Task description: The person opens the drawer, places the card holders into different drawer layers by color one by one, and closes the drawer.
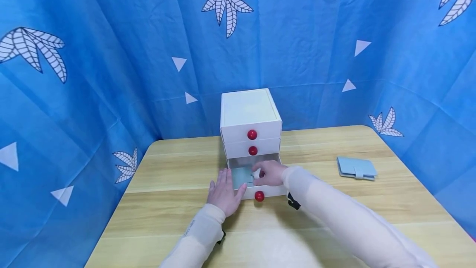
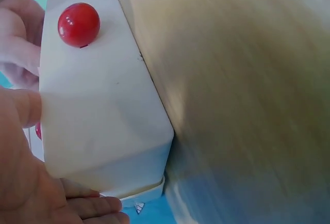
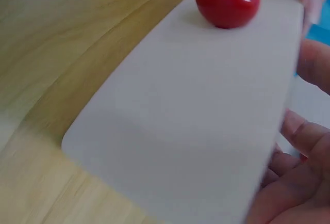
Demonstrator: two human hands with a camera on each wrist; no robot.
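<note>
A white drawer box [image 1: 250, 108] stands at the back of the table, its bottom drawer [image 1: 243, 195] pulled out; a red knob [image 1: 259, 196] is on that drawer's front. My left hand [image 1: 224, 193] rests with straight fingers along the drawer's left side, its thumb over the front edge. Inside the drawer, my right hand [image 1: 271, 173] pinches a small white object [image 1: 256, 173] between thumb and fingers; its kind cannot be made out. Beneath it lies a flat pale blue-grey item [image 1: 241, 177]. The right wrist view shows the right fingers [image 3: 301, 136] behind the drawer front, their tips partly hidden.
Two upper drawers with red knobs [image 1: 252, 135] are closed. A light blue wallet [image 1: 357, 168] with a strap lies on the wooden table [image 1: 178, 164] to the right. A blue patterned curtain [image 1: 297, 53] hangs behind and at both sides.
</note>
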